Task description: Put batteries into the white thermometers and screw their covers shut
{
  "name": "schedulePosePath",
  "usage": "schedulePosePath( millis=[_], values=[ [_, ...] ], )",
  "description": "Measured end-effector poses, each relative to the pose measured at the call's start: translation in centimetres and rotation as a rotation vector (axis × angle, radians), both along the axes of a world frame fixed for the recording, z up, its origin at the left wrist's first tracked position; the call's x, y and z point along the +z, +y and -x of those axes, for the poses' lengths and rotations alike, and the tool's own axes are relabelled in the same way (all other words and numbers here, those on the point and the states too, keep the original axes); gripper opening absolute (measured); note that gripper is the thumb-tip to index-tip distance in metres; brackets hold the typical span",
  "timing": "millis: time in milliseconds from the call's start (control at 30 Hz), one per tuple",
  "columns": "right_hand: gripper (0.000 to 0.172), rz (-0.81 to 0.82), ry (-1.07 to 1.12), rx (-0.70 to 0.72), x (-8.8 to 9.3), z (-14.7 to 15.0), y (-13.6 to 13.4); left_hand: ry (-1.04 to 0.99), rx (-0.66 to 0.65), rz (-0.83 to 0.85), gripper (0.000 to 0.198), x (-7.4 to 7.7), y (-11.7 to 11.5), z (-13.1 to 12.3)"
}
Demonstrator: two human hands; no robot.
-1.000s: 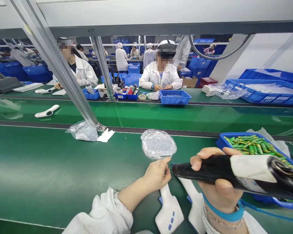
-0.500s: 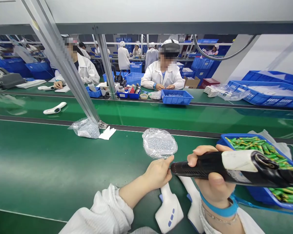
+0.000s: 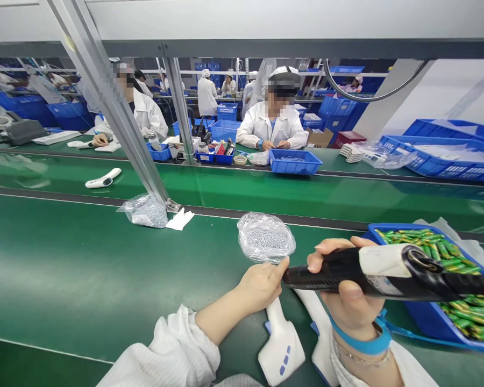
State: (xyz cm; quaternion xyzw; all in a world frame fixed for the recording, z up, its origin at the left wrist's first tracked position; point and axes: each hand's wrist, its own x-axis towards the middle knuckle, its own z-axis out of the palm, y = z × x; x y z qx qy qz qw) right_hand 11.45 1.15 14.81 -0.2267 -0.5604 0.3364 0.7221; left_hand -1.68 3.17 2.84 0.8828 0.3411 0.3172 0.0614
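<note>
My right hand (image 3: 349, 287) is wrapped round a black electric screwdriver (image 3: 339, 271) held nearly level, its cable running off to the right. The tip points left at my left hand (image 3: 262, 285), whose fingers are pinched together right by it. What lies between those fingers is hidden. Below my hands, a white thermometer gun (image 3: 281, 352) with blue buttons lies on the bench. Beside it, a second white thermometer gun (image 3: 320, 338) is partly covered by my right wrist. An open clear bag of small screws (image 3: 266, 236) sits just beyond my left hand.
At right a blue bin (image 3: 417, 322) holds many green batteries (image 3: 439, 250). A metal post (image 3: 125, 129) and another bag of screws (image 3: 145, 211) stand at left. Beyond runs a green conveyor (image 3: 226, 188) with a white device (image 3: 104, 178); co-workers sit across it.
The white device on the conveyor has moved right. The screwdriver has shifted slightly, its tip staying by my left fingers. The whole view has moved a little.
</note>
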Motion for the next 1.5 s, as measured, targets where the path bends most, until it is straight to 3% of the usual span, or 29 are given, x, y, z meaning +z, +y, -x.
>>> schedulePosePath(
  millis=[367,500,600,1067,1400,1500],
  values=[
    [0.038,0.001,-0.002,0.056,-0.4,1.2,0.5,-0.03,0.053,0.145,0.061,-0.5,-0.9,2.8],
    [0.04,0.019,-0.015,0.09,-0.7,1.5,0.9,-0.068,0.116,0.28,0.038,0.6,-1.3,4.6],
    [0.04,0.043,-0.031,0.125,-0.8,2.0,0.9,-0.057,0.094,0.352,0.029,1.4,-1.4,5.3],
    [0.038,0.048,-0.018,0.145,-0.1,3.1,0.8,-0.119,0.106,0.423,0.012,1.7,-1.3,4.9],
    [0.039,0.051,0.007,0.104,-0.4,3.0,0.9,-0.173,0.107,0.507,0.013,0.9,-1.2,4.2],
    [0.039,0.055,0.004,0.12,-0.5,2.9,0.9,-0.145,0.091,0.529,0.021,0.8,-1.1,4.7]
  ],
)
